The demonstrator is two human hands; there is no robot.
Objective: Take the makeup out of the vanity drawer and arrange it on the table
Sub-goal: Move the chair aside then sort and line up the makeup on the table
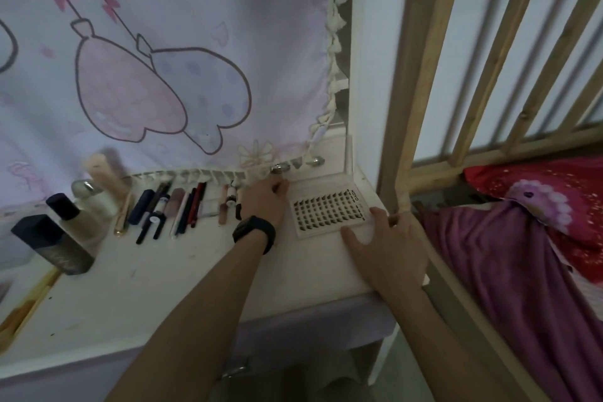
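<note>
Both arms reach forward over the table (pixel 163 287). The left hand (pixel 264 199), palm down, touches the far left corner of the lash case (pixel 326 210); its fingers curl out of sight, so its grip cannot be told. The right hand (pixel 385 248) lies flat on the case's near right corner, thumb spread. The case sits at the table's right end, beside the row of makeup (pixel 182 209).

We record, on the table (pixel 169 287), bottles (pixel 65 232) at ten o'clock, a row of pencils and tubes (pixel 182 209) at twelve, a lash tray (pixel 326 214) at two. The left hand (pixel 264 202) lies between row and tray; the right hand (pixel 383 250) rests on the tray's five o'clock corner. Bed rail (pixel 489 59) at three.
</note>
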